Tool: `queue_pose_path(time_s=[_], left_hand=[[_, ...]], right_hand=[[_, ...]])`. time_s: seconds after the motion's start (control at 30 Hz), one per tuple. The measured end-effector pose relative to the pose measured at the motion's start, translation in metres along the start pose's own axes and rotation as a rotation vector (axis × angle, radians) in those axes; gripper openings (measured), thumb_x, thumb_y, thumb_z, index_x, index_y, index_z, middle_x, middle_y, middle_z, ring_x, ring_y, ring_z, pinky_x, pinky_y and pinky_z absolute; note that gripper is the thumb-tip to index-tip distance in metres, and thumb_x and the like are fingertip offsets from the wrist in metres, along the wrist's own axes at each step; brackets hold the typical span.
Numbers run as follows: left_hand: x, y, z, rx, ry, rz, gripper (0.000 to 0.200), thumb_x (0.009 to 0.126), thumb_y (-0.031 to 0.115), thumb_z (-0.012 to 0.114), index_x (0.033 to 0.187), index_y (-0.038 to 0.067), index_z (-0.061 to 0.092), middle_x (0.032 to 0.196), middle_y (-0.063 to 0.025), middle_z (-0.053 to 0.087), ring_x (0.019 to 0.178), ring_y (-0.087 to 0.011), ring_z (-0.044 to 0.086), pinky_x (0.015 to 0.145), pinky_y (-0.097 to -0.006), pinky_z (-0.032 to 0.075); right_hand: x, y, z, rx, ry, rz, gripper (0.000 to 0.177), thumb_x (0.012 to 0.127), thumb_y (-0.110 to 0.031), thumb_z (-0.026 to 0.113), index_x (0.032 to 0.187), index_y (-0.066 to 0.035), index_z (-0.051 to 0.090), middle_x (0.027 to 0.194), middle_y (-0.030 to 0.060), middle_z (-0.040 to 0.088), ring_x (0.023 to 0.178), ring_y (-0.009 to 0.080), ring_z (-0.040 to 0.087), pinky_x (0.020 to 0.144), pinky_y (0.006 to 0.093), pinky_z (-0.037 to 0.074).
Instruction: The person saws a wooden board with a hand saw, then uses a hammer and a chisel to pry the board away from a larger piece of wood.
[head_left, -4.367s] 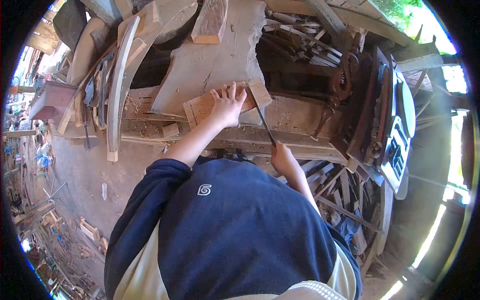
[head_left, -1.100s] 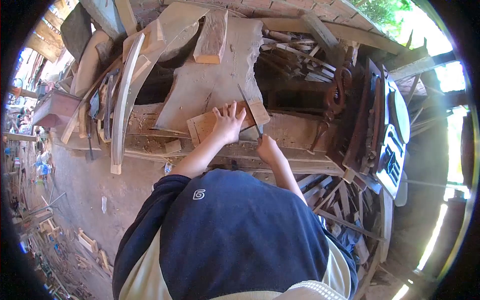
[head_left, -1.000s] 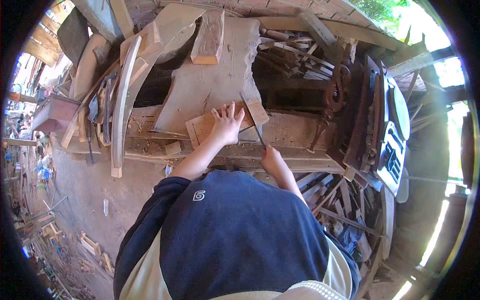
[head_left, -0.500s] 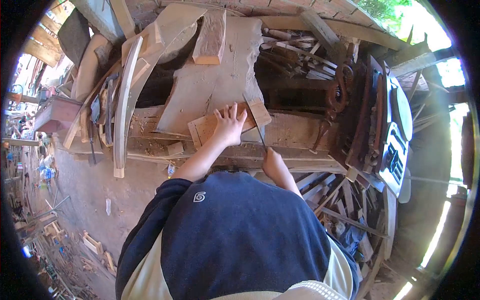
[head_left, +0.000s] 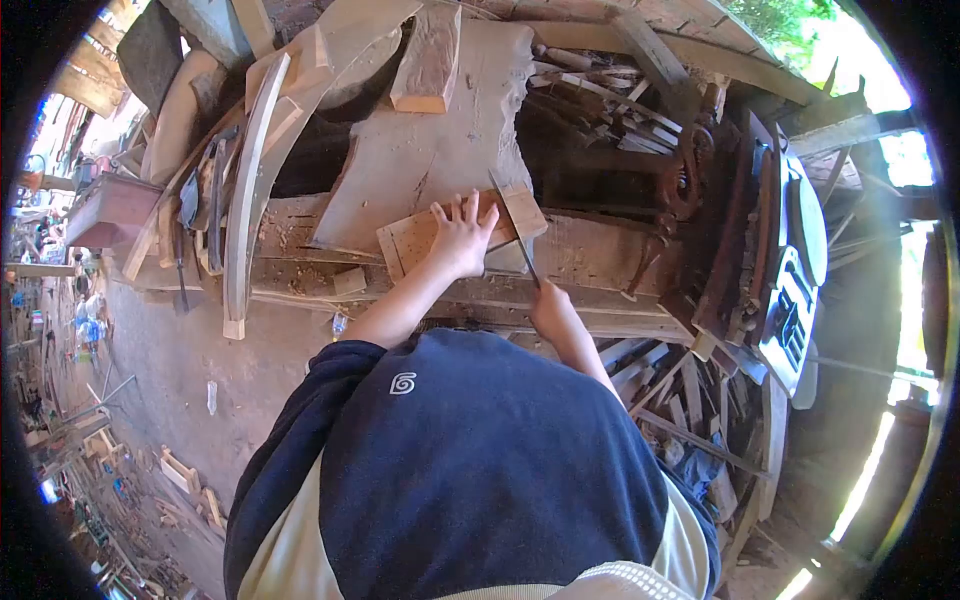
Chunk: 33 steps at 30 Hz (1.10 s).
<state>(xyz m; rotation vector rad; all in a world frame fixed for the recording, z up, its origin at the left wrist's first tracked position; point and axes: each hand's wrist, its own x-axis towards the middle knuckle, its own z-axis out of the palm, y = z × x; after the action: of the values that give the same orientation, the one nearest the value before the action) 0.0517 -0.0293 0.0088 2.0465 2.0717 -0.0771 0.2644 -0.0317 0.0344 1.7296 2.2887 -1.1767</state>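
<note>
My left hand [head_left: 462, 238] lies flat, fingers spread, on a small pale wooden board [head_left: 410, 240] resting on the workbench [head_left: 590, 255]. My right hand [head_left: 553, 308] grips the handle end of a long thin metal file [head_left: 514, 230]. The file runs diagonally up and left across the right end of the board, just beside my left fingers. A dark blue sleeve and shirt fill the lower half of the view.
A large rough slab [head_left: 430, 140] with a wooden block [head_left: 428, 60] on it leans behind the board. Curved wooden pieces [head_left: 245, 190] stand at the left. Dark carved furniture parts [head_left: 740, 220] and scrap slats [head_left: 690, 390] crowd the right. Dirt floor [head_left: 190, 370] lies to the lower left.
My right hand has drawn back toward me and to the right, pulling the file along the board's end. My left hand stays pressed on the board.
</note>
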Motion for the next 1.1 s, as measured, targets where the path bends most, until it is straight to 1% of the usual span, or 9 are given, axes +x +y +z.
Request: queue_pose_path(time_s=[0.17, 0.23, 0.4, 0.63, 0.7, 0.73, 0.8, 0.87, 1.1], left_hand=[[-0.001, -0.001, -0.008, -0.011, -0.053, 0.013, 0.095, 0.065, 0.025, 0.077, 0.147, 0.011, 0.029, 0.151, -0.03, 0.021, 0.135, -0.0522, 0.028, 0.099, -0.0767, 0.023], [-0.001, 0.0, -0.01, -0.006, -0.088, 0.002, 0.112, 0.058, 0.036, 0.087, 0.148, 0.009, 0.025, 0.152, -0.0279, 0.017, 0.137, -0.0507, 0.025, 0.102, -0.0747, 0.022], [0.005, -0.001, 0.013, 0.017, -0.011, -0.018, 0.108, 0.06, 0.028, 0.084, 0.148, 0.01, 0.025, 0.152, -0.0281, 0.017, 0.137, -0.0511, 0.025, 0.102, -0.0748, 0.021], [0.002, 0.001, -0.003, 0.035, -0.057, -0.001, 0.114, 0.056, 0.036, 0.088, 0.147, 0.01, 0.025, 0.153, -0.0273, 0.016, 0.138, -0.0507, 0.025, 0.102, -0.0751, 0.022], [0.001, 0.001, -0.007, 0.027, -0.065, 0.005, 0.091, 0.07, 0.027, 0.074, 0.147, 0.012, 0.029, 0.152, -0.0272, 0.022, 0.136, -0.0502, 0.029, 0.098, -0.0761, 0.024], [0.002, 0.0, 0.0, 0.03, -0.073, 0.009, 0.091, 0.07, 0.027, 0.074, 0.147, 0.012, 0.029, 0.152, -0.0272, 0.022, 0.136, -0.0502, 0.029, 0.098, -0.0761, 0.024], [0.006, -0.001, 0.019, 0.049, 0.049, -0.007, 0.086, 0.072, 0.025, 0.071, 0.146, 0.012, 0.03, 0.151, -0.0271, 0.023, 0.136, -0.0502, 0.03, 0.098, -0.0762, 0.023], [0.01, -0.002, 0.022, 0.049, 0.053, -0.015, 0.084, 0.072, 0.023, 0.07, 0.146, 0.012, 0.031, 0.151, -0.027, 0.024, 0.135, -0.0503, 0.03, 0.098, -0.0762, 0.023], [0.004, 0.002, 0.003, 0.005, 0.015, -0.019, 0.087, 0.068, 0.021, 0.073, 0.144, 0.012, 0.032, 0.149, -0.0274, 0.025, 0.134, -0.0508, 0.031, 0.098, -0.0761, 0.023]], right_hand=[[-0.048, 0.001, -0.018, 0.042, -0.068, 0.089, 0.024, 0.092, -0.014, 0.048, 0.105, 0.003, 0.058, 0.1, 0.0329, 0.062, 0.102, 0.0502, 0.057, 0.085, 0.0556, 0.046], [-0.013, 0.004, -0.004, 0.018, -0.002, -0.02, 0.025, 0.093, -0.015, 0.048, 0.104, 0.004, 0.058, 0.101, 0.0331, 0.062, 0.102, 0.0504, 0.057, 0.085, 0.056, 0.046], [0.042, -0.008, 0.014, -0.035, 0.034, 0.006, 0.023, 0.093, -0.014, 0.046, 0.101, 0.005, 0.058, 0.099, 0.033, 0.062, 0.101, 0.0506, 0.057, 0.084, 0.0558, 0.046], [-0.047, 0.014, -0.01, 0.003, -0.019, 0.05, 0.021, 0.093, -0.012, 0.047, 0.1, 0.005, 0.056, 0.091, 0.0334, 0.062, 0.094, 0.0517, 0.059, 0.081, 0.057, 0.046], [-0.021, 0.014, -0.004, -0.012, -0.016, -0.03, 0.021, 0.092, -0.012, 0.048, 0.101, 0.005, 0.056, 0.092, 0.0334, 0.062, 0.094, 0.0513, 0.059, 0.082, 0.0572, 0.046], [0.003, 0.009, 0.0, 0.046, -0.054, 0.059, 0.021, 0.092, -0.013, 0.049, 0.101, 0.005, 0.057, 0.093, 0.0332, 0.062, 0.096, 0.0511, 0.058, 0.082, 0.0571, 0.046], [0.04, 0.002, 0.008, 0.02, 0.032, -0.109, 0.02, 0.092, -0.012, 0.05, 0.101, 0.005, 0.056, 0.092, 0.0332, 0.062, 0.097, 0.0511, 0.058, 0.082, 0.0567, 0.046], [0.044, -0.003, 0.013, 0.017, 0.037, -0.055, 0.02, 0.092, -0.011, 0.05, 0.102, 0.005, 0.055, 0.092, 0.0332, 0.062, 0.097, 0.0513, 0.057, 0.083, 0.0566, 0.046], [-0.044, 0.025, -0.005, 0.045, -0.035, 0.044, 0.021, 0.093, -0.013, 0.047, 0.103, 0.004, 0.055, 0.095, 0.0336, 0.062, 0.098, 0.0514, 0.056, 0.082, 0.0567, 0.046]])
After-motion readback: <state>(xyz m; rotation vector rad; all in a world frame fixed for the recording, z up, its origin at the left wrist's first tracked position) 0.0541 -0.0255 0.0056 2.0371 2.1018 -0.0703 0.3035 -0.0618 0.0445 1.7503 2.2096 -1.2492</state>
